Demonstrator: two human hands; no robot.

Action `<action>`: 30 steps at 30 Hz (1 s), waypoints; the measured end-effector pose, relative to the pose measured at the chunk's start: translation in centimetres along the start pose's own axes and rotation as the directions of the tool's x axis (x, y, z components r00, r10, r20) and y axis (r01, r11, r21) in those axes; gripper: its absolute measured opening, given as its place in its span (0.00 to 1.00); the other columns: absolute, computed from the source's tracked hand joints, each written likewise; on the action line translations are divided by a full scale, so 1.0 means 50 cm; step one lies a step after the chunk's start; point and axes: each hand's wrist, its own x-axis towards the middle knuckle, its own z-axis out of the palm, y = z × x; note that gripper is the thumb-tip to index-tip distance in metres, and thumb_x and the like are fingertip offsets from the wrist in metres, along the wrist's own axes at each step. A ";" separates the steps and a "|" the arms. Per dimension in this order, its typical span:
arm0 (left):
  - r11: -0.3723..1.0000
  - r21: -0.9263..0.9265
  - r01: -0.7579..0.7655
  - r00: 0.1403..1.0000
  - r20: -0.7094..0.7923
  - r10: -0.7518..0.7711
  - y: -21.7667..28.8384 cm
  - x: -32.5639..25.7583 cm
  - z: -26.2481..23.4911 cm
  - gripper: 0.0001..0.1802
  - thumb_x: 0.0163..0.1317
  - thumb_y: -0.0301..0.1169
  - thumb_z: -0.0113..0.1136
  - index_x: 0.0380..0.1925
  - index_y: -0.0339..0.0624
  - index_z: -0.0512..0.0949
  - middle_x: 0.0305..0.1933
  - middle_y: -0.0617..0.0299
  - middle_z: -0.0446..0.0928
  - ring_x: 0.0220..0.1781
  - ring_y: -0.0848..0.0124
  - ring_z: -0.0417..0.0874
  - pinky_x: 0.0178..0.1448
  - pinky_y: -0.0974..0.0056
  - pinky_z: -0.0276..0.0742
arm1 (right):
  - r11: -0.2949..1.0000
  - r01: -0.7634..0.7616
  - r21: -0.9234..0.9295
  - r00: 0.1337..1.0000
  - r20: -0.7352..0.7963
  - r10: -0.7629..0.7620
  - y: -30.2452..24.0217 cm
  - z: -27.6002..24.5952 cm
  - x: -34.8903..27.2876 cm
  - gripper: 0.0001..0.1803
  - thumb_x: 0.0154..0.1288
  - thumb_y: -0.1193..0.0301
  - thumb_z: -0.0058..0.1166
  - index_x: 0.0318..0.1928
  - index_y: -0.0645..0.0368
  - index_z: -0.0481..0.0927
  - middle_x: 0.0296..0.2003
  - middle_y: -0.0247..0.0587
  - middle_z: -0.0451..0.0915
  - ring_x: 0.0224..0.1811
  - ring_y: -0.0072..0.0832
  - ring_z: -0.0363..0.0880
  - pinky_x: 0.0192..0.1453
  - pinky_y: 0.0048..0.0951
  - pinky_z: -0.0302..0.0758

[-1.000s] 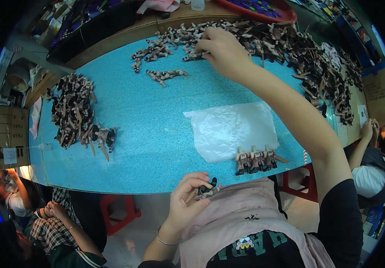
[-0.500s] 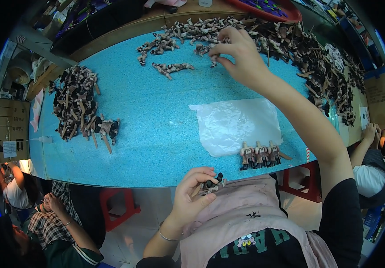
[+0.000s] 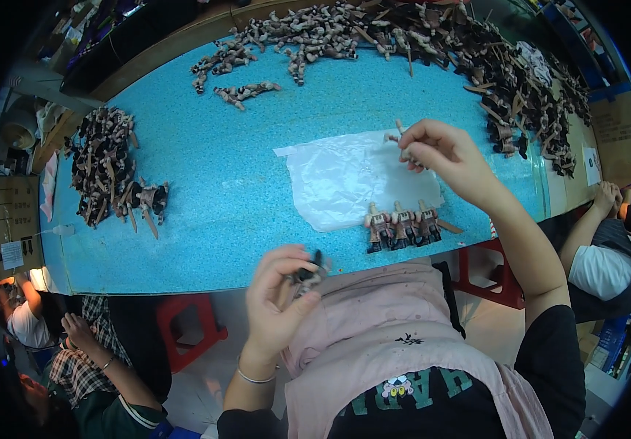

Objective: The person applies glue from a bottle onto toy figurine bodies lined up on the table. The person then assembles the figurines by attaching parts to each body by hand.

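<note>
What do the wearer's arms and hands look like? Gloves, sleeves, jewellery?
Left hand and right hand are ungloved. Short black sleeves end around the elbows. A thin, silver-coloured bracelet rings the left wrist; none shows on the right. No cables visible.

- On our table (image 3: 206, 154) lay a plastic sheet (image 3: 337, 175), with three figures (image 3: 403, 225) at its near right corner.
- To our left sat a heap (image 3: 103, 164).
- Along the far side, we had another pile (image 3: 422, 40).

Workshop: figurine heaps (image 3: 103, 164) along blue worktable (image 3: 206, 161), co-workers (image 3: 605, 274), cardboard boxes (image 3: 618, 135).
</note>
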 end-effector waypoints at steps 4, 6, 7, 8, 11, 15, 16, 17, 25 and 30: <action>0.814 0.551 -0.183 0.969 -0.037 0.243 0.028 0.035 -0.048 0.18 0.47 0.24 0.69 0.41 0.38 0.77 0.49 0.54 0.73 0.61 0.56 0.70 0.64 0.56 0.65 | 0.946 -0.066 -0.317 0.997 -0.046 0.054 0.005 0.015 -0.011 0.05 0.64 0.74 0.56 0.35 0.64 0.76 0.30 0.33 0.78 0.33 0.18 0.76 0.37 0.21 0.72; 0.436 0.877 -0.200 0.916 0.010 0.401 0.026 0.054 -0.071 0.18 0.46 0.24 0.68 0.40 0.40 0.77 0.48 0.54 0.74 0.61 0.52 0.70 0.63 0.53 0.65 | 0.955 -0.035 -0.293 0.996 -0.084 0.011 0.016 0.024 -0.014 0.05 0.64 0.75 0.56 0.36 0.63 0.76 0.29 0.34 0.78 0.33 0.19 0.76 0.38 0.22 0.72; 0.433 0.878 -0.203 0.918 0.017 0.396 0.024 0.058 -0.083 0.18 0.46 0.24 0.68 0.40 0.40 0.77 0.48 0.54 0.74 0.61 0.52 0.70 0.63 0.53 0.65 | 0.961 -0.003 -0.278 0.992 -0.123 -0.032 0.021 0.027 -0.015 0.04 0.64 0.75 0.56 0.37 0.63 0.77 0.28 0.34 0.78 0.32 0.20 0.76 0.38 0.23 0.72; 0.449 0.873 -0.192 0.918 -0.002 0.397 0.021 0.059 -0.096 0.18 0.46 0.24 0.68 0.40 0.40 0.77 0.48 0.54 0.74 0.61 0.51 0.70 0.63 0.52 0.65 | 0.963 -0.006 -0.270 0.992 -0.125 -0.029 0.017 0.030 -0.016 0.04 0.64 0.75 0.56 0.37 0.63 0.77 0.28 0.34 0.78 0.32 0.20 0.76 0.38 0.23 0.72; 0.440 0.886 -0.147 0.919 -0.042 0.393 0.016 0.068 -0.140 0.18 0.47 0.23 0.68 0.41 0.40 0.77 0.50 0.54 0.74 0.61 0.50 0.69 0.64 0.51 0.64 | 0.949 0.035 -0.312 0.998 -0.039 -0.050 0.013 0.033 -0.017 0.05 0.62 0.77 0.57 0.38 0.64 0.78 0.29 0.38 0.77 0.33 0.24 0.77 0.39 0.27 0.73; 0.200 0.979 -0.036 0.894 -0.058 0.445 0.020 0.095 -0.205 0.16 0.53 0.23 0.64 0.44 0.39 0.76 0.56 0.52 0.72 0.64 0.52 0.67 0.68 0.53 0.60 | 0.886 0.234 -0.400 0.962 -0.036 -0.271 0.041 0.037 -0.001 0.07 0.59 0.78 0.56 0.39 0.64 0.78 0.34 0.44 0.77 0.36 0.35 0.77 0.42 0.32 0.74; 0.129 0.991 0.036 0.871 -0.094 0.483 0.023 0.098 -0.222 0.18 0.53 0.23 0.64 0.46 0.39 0.75 0.57 0.51 0.71 0.65 0.52 0.66 0.69 0.52 0.59 | 0.864 0.303 -0.402 0.940 -0.023 -0.340 0.043 0.039 0.004 0.06 0.59 0.78 0.55 0.38 0.63 0.79 0.35 0.46 0.77 0.37 0.41 0.77 0.42 0.35 0.74; 0.063 0.992 0.107 0.843 -0.124 0.524 0.025 0.102 -0.230 0.20 0.53 0.23 0.64 0.48 0.39 0.75 0.59 0.51 0.70 0.65 0.52 0.65 0.69 0.52 0.58 | 0.868 0.296 -0.399 0.942 -0.029 -0.334 0.042 0.042 0.007 0.06 0.59 0.78 0.55 0.38 0.63 0.79 0.35 0.46 0.77 0.37 0.41 0.77 0.42 0.35 0.74; 0.326 0.915 -0.239 0.921 0.107 0.375 -0.011 0.062 -0.030 0.33 0.50 0.23 0.64 0.59 0.35 0.68 0.62 0.46 0.67 0.66 0.50 0.65 0.70 0.51 0.57 | 0.771 0.330 -0.545 0.919 -0.001 -0.394 0.048 0.065 0.027 0.06 0.55 0.78 0.59 0.35 0.63 0.79 0.33 0.45 0.75 0.38 0.42 0.75 0.42 0.39 0.72; 0.545 0.742 -0.391 0.920 0.299 0.253 -0.020 0.070 0.100 0.37 0.44 0.22 0.68 0.58 0.34 0.68 0.61 0.45 0.67 0.63 0.47 0.68 0.66 0.51 0.62 | 0.756 0.349 -0.554 0.915 0.027 -0.403 0.032 0.051 0.015 0.08 0.56 0.80 0.57 0.38 0.63 0.77 0.33 0.42 0.74 0.34 0.34 0.75 0.40 0.31 0.72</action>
